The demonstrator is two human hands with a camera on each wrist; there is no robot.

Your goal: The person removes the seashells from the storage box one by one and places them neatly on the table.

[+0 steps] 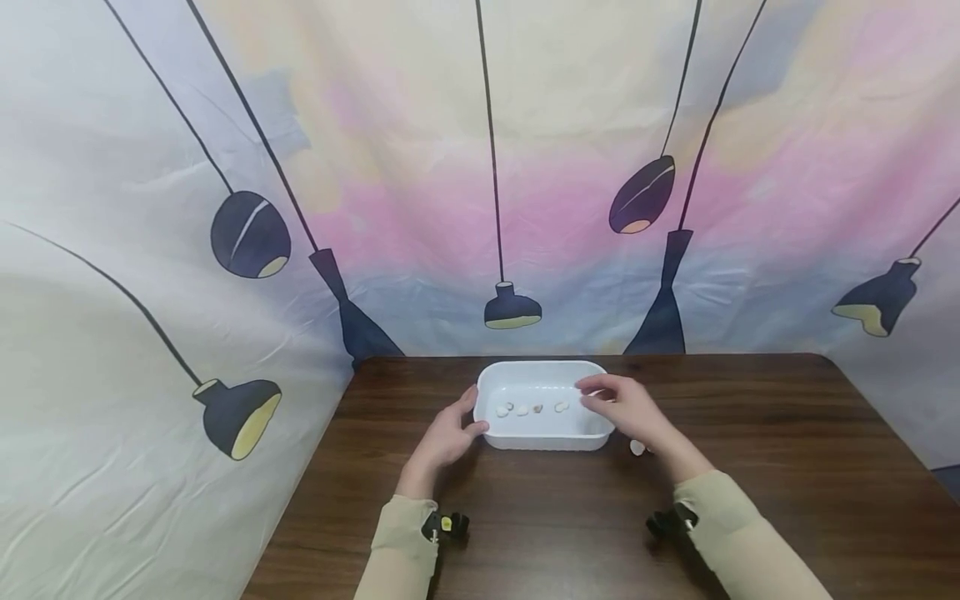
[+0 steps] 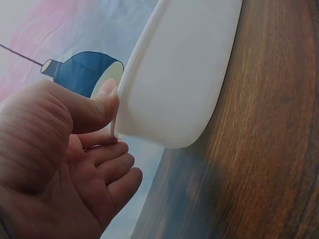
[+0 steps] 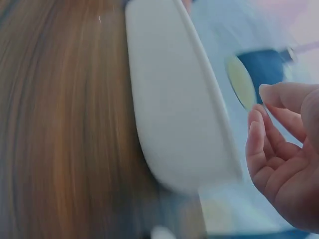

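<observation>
A white rectangular dish (image 1: 543, 442) stands on the brown table, with several small, whitish, shell-like pieces (image 1: 522, 410) lying in a loose row on its floor. At its left end my left hand (image 1: 450, 429) holds the rim. In the left wrist view the thumb (image 2: 106, 99) presses the dish's edge, and the other fingers lie below and behind it. My right hand (image 1: 622, 406) hovers over the right end, fingers bent and the thumb apart from the index finger. Nothing shows between its fingertips (image 3: 255, 132) in the right wrist view.
Another whitish piece (image 1: 637, 447) lies on the table (image 1: 551, 533) just right of the dish, partly hidden by the right wrist. A cloth (image 1: 420, 208) printed with hanging lamps rises behind the table's back edge.
</observation>
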